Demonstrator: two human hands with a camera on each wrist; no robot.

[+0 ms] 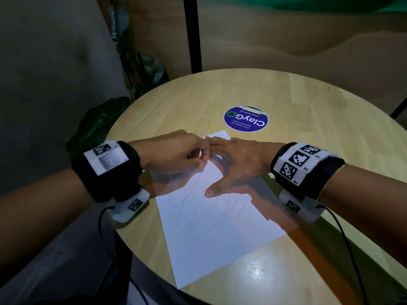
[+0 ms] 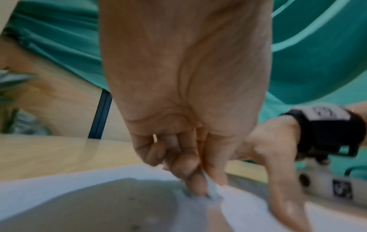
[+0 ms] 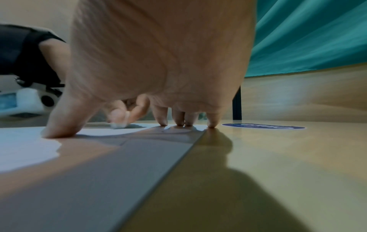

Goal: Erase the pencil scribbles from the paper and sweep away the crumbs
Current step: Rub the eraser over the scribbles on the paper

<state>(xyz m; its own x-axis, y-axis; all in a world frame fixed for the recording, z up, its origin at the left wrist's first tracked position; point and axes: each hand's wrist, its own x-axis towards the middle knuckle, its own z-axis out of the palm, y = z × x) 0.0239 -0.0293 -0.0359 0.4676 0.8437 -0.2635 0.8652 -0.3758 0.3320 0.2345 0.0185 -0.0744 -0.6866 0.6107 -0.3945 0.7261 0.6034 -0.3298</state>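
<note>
Underneath, round wooden table (image 1: 297, 102) — blue sticker (image 1: 246, 119).

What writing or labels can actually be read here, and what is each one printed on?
"ClayGo", upside down to the camera: round blue sticker on the wooden table.
"Clean as you go": same sticker, small print.
"Let's keep our pantries clean": same sticker, small print, only just legible.
"R1", "R2": beside the square code markers on the right wristband.
Left wristband lettering: too small to read.
Paper: pencil scribbles only, no words.
</note>
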